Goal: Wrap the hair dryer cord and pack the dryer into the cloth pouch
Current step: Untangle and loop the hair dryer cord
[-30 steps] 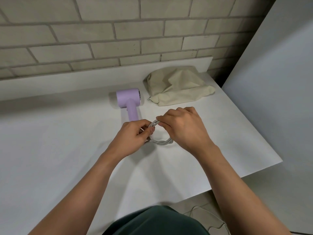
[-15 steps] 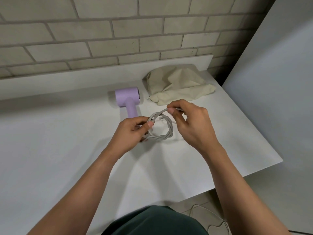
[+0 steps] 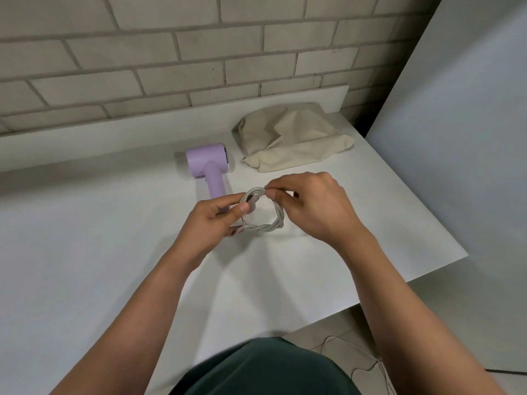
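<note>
A lilac hair dryer [image 3: 208,163] lies on the white table [image 3: 85,238], handle pointing toward me. Its grey cord [image 3: 272,225] is coiled into a small twisted ring just in front of the handle. My left hand [image 3: 214,220] pinches the ring's left side, thumb on top. My right hand [image 3: 310,203] pinches the cord at the ring's top with fingertips. The beige cloth pouch [image 3: 291,141] lies crumpled behind the hands, to the right of the dryer. The plug is hidden.
A brick wall [image 3: 199,52] runs along the table's back. A grey panel [image 3: 456,138] stands to the right. The table's right edge slants close by my right arm. A thin cable [image 3: 368,363] lies on the floor below.
My right hand has lifted off the ring's right side and moved to its top, carrying the cord end around. The twisted coil now shows in full. My left hand kept its hold.
</note>
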`<control>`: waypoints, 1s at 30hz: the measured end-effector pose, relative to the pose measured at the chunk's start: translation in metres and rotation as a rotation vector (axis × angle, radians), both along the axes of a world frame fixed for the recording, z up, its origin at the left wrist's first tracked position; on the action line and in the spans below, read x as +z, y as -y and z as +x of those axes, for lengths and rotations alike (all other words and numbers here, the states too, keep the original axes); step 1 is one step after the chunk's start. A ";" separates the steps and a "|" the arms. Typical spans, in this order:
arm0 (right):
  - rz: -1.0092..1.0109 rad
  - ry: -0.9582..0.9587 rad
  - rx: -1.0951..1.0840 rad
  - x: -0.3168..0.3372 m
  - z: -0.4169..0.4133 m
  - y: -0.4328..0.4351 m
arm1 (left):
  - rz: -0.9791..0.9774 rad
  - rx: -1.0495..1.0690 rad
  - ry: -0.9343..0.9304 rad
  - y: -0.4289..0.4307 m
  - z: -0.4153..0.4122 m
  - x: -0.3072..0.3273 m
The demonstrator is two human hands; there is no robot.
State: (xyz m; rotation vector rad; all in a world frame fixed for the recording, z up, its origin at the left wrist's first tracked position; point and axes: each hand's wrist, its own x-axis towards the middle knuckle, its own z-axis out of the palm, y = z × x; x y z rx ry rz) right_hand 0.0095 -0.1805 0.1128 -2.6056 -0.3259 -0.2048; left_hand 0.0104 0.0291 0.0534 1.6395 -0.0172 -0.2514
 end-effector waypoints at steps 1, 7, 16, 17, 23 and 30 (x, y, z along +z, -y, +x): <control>0.057 0.008 -0.015 0.000 -0.002 0.002 | -0.010 0.022 -0.003 0.000 0.000 0.001; 0.359 0.151 -0.154 0.008 -0.011 0.025 | 0.036 0.122 -0.008 -0.005 0.001 0.000; 0.021 0.168 -0.221 -0.063 -0.026 0.030 | 0.051 0.134 0.083 -0.006 -0.006 0.000; -0.005 0.160 -0.212 -0.073 -0.027 0.028 | 0.046 0.160 0.099 -0.005 -0.007 0.000; -0.100 0.135 -0.077 -0.123 -0.050 0.008 | 0.025 0.240 0.125 -0.004 -0.008 -0.003; -0.204 0.031 0.002 -0.165 -0.051 0.007 | 0.150 0.169 0.124 -0.007 -0.007 -0.002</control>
